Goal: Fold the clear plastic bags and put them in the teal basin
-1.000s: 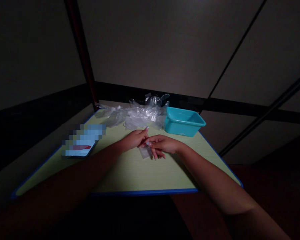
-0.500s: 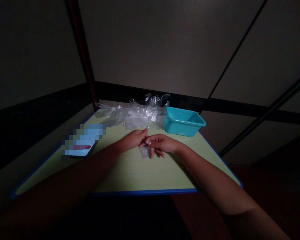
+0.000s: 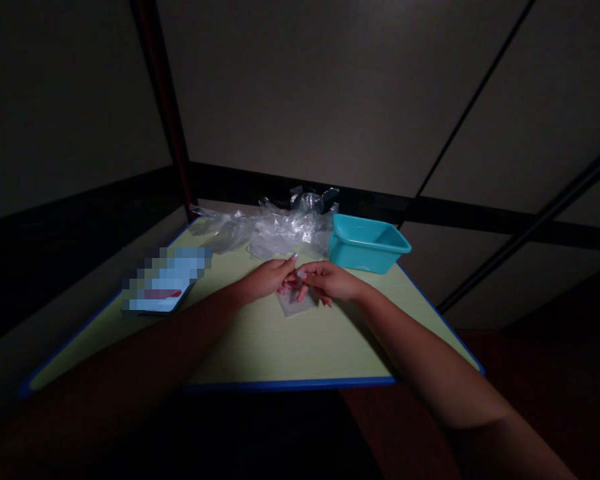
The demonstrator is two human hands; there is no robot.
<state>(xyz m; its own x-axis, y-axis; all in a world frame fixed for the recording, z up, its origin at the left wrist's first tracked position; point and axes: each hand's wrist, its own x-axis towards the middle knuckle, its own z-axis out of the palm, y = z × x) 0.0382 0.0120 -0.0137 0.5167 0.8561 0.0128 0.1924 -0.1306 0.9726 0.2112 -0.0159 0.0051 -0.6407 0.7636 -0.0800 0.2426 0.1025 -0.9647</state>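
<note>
A small, flat, folded piece of clear plastic, apparently a plastic bag [image 3: 296,305], lies low over the table between my hands. My left hand [image 3: 271,277] is closed on its far left part, thumb pointing up and away. From the other side my right hand [image 3: 330,281] comes in with thumb and forefinger pinched at the bag's upper edge; its other fingers hang over the plastic. The fingertips of both hands nearly meet. Part of the bag is hidden under the fingers.
Crumpled clear plastic bags [image 3: 275,230] are heaped along the table's far side. Right of them stands a turquoise plastic basket [image 3: 363,257]. A phone [image 3: 167,293] with a lit, blurred screen lies at the left. The pale green table [image 3: 260,353] has a blue edge, with walls behind.
My right hand has moved slightly up and away, and its fingers have drawn in. More of the plastic bag's near part shows now. My left hand has hardly moved.
</note>
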